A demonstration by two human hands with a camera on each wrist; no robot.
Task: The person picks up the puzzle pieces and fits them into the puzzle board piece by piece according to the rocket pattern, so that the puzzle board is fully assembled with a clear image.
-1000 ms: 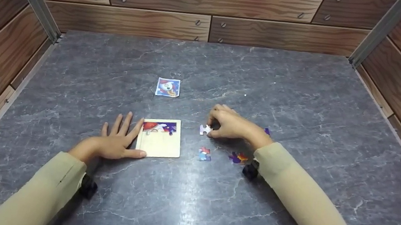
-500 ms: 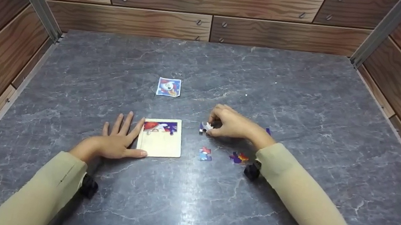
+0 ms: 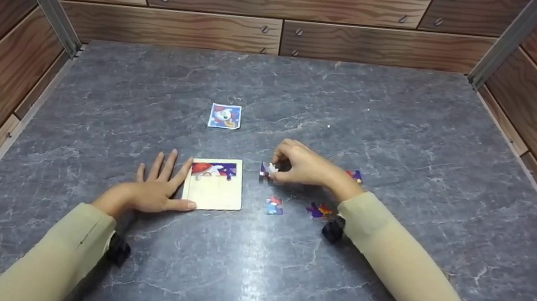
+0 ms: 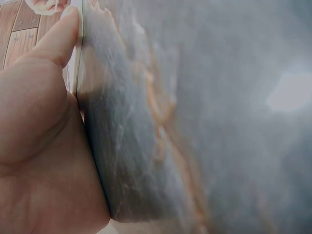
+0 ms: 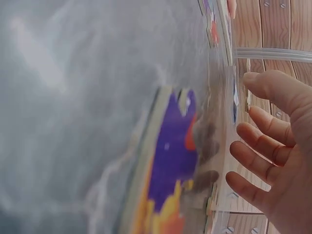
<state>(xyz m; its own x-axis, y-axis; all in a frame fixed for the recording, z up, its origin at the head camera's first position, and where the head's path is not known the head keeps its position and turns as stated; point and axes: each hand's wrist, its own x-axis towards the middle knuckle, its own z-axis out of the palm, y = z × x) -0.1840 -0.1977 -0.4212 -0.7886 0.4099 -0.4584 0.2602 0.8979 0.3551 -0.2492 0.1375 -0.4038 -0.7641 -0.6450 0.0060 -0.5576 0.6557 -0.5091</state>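
Note:
My left hand [image 3: 154, 192] lies on the table with its fingers spread. Its thumb and index finger touch the left side of the cream puzzle board [image 3: 214, 195], whose top strip carries a red, white and purple picture. To the right of the board, my right hand [image 3: 306, 167] pinches a white and purple jigsaw piece [image 3: 265, 170] between thumb and index finger. That piece appears edge-on in the right wrist view, raised off the table. Below it lies a red and light-blue piece [image 3: 273, 206]; a purple and orange piece [image 3: 318, 210] is nearer my right wrist.
Behind the right wrist lies a partly covered purple and red piece [image 3: 355, 175]. A small picture card [image 3: 225, 116] of a white character in a red hat rests farther back. Wood-patterned walls [image 3: 171, 26] enclose the grey marbled table [image 3: 401, 119].
My right hand has lifted the pinched jigsaw piece and shifted it slightly left towards the board, uncovering more of the piece behind the wrist. My left hand has stayed in place.

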